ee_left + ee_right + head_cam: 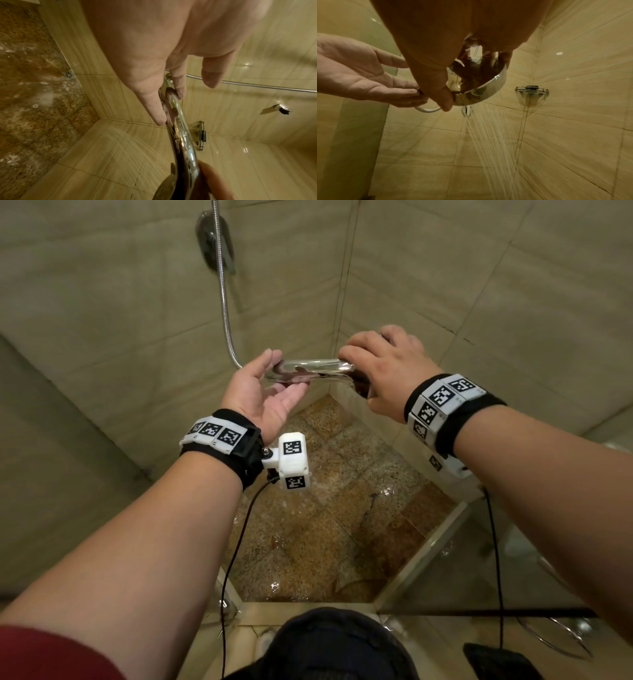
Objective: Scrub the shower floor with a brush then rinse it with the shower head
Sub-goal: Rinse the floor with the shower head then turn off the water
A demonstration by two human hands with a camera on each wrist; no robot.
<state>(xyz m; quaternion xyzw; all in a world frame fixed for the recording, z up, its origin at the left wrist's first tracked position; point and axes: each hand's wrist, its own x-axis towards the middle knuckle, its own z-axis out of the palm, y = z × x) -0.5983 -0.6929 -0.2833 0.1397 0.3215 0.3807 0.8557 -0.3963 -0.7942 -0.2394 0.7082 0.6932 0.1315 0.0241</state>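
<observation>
Both of your hands are on the shower head [310, 368], held level in front of you above the far corner of the shower floor [329, 508]. Your right hand [383, 371] grips the round spray end from above, fingers curled over the chrome rim and thumb tucked under it. Your left hand [263, 392] lies palm up beneath the handle end with its fingers straight, their tips touching the chrome and nothing wrapped around it; the left wrist view shows two fingertips [160, 119] resting along the handle, and the thumb stands apart from it. The metal hose [224, 302] runs from the handle's left end up the wall to the valve [214, 241].

Water [491, 135] streams from the spray face, slanting down across the beige wall tiles [513, 285] toward the corner. The speckled brown floor is wet and glistening, and the left wrist view shows a round drain [69, 74] at its edge by the wall. A corner shelf [532, 90] of glass and chrome is fixed to the wall beyond the spray.
</observation>
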